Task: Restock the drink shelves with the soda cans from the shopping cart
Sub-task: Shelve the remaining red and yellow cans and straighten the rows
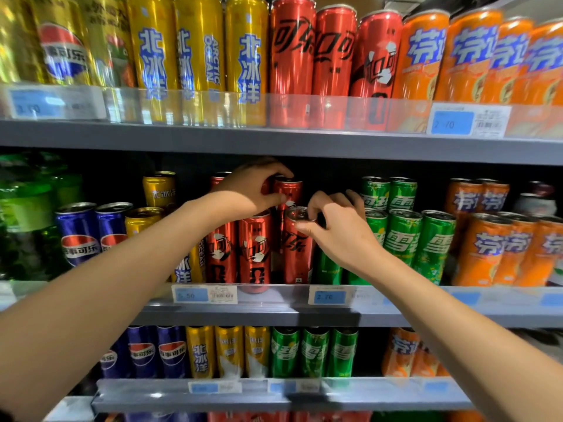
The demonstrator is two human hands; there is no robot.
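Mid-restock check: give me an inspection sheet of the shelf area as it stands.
Surface: middle shelf, grey, price tags on its front rail.
Job's things: rear red can and front red can, both upright in the red row.
Clutter: nothing seen.
Hands: left hand grips the rear red can; right hand pinches the front red can's top.
Cables: nothing seen.
Surroundings: blue, yellow, green and orange cans alongside; cart not in view.

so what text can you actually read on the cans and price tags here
"ARCTIC OCEAN" and "北冰洋": yellow cans, top shelf
"可口可乐": red cans, top shelf
"百事可乐": blue can, middle shelf
"雪碧": green cans, middle shelf
"5.50": left price tag, middle shelf
"2.70": price tag beside it
Orange cans: lettering partly cut off
Barcodes, bottom tags: too blurred
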